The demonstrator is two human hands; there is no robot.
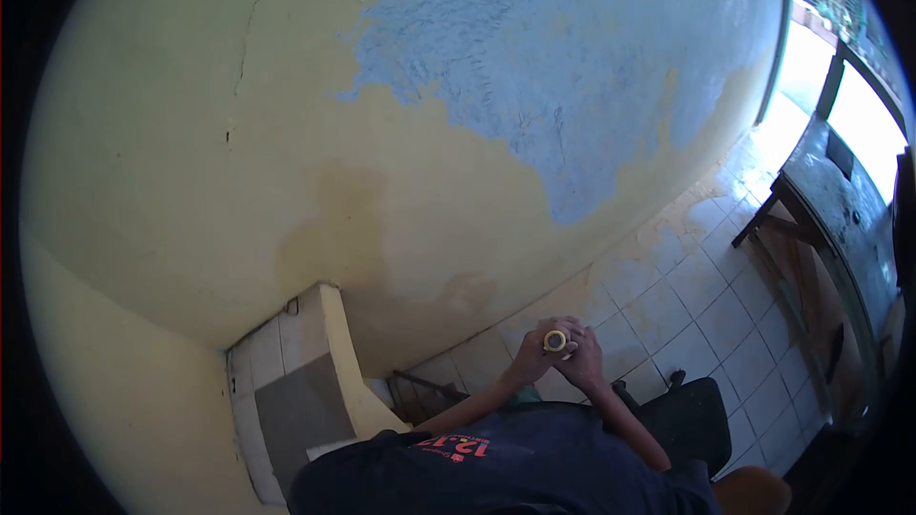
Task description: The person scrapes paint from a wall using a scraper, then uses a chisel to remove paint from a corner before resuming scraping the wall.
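Observation:
Both hands meet in front of the dark shirt, low in the centre of the head view. My left hand (539, 353) and my right hand (584, 362) are closed around a small round yellow-rimmed object (555, 340) with a dark centre, seen end-on. Its lower part is hidden by the fingers. Beyond the hands stands a yellowish wall (420, 153) with a large rough blue patch (572, 67) and a few cracks at the left.
A tiled ledge (301, 334) juts out at the lower left. Right of the hands is a black chair (692, 424). A worn table (830, 181) stands at the right by a bright doorway, over a tiled floor (687, 296) with pale smears.

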